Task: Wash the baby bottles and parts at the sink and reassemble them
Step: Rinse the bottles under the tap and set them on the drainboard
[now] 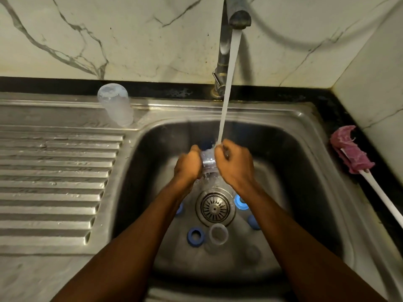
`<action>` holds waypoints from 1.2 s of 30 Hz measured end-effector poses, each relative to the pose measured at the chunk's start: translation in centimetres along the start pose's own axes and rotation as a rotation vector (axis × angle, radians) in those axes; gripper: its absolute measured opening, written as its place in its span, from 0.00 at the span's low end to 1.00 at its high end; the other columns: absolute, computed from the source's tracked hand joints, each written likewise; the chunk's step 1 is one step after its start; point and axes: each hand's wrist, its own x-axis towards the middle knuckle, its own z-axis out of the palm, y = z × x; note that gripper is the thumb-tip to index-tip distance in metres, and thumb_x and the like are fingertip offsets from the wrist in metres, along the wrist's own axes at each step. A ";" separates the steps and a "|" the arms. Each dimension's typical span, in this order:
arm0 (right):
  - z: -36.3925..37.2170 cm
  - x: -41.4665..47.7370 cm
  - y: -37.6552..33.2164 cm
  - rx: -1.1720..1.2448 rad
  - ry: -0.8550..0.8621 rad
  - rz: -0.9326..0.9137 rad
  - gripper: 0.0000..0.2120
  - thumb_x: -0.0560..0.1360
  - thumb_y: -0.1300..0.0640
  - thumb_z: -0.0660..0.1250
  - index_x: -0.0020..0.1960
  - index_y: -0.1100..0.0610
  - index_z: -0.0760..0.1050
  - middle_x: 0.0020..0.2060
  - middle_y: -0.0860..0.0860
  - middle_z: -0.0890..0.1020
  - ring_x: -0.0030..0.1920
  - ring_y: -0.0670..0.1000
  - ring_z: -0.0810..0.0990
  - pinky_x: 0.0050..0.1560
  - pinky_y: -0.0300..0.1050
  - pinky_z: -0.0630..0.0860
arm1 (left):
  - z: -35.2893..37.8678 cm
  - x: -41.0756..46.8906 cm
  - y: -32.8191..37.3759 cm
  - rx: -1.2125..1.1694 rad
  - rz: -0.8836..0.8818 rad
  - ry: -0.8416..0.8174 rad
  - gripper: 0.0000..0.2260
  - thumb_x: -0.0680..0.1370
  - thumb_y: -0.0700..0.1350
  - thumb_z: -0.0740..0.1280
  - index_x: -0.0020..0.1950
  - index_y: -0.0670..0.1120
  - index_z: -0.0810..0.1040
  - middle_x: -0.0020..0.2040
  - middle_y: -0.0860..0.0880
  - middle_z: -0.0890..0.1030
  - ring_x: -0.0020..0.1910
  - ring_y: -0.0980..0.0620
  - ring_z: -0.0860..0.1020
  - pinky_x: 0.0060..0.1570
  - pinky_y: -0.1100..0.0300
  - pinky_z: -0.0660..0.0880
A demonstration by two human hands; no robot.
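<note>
My left hand (189, 162) and my right hand (234, 163) both grip a clear baby bottle (209, 163) over the steel sink (309, 136), right under the running water from the tap (238, 17). Most of the bottle is hidden by my fingers. On the sink floor lie a blue ring (195, 234), a clear cap (218, 233) and more blue parts (241, 202) around the drain (215, 207). Another clear bottle (116, 104) stands upside down on the sink's back left rim.
A ribbed steel draining board (50, 182) fills the left. A pink bottle brush (351, 152) with a white handle lies on the sink's right rim. A marble wall rises behind, and a black counter strip runs along it.
</note>
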 end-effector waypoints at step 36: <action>-0.9 -1.0 0.1 0.047 0.025 0.056 0.13 0.80 0.44 0.58 0.42 0.51 0.72 0.36 0.49 0.80 0.36 0.47 0.76 0.35 0.42 0.67 | 1.3 1.0 -0.3 -0.108 -0.031 -0.060 0.17 0.79 0.52 0.55 0.36 0.47 0.75 0.35 0.44 0.79 0.29 0.49 0.78 0.28 0.61 0.75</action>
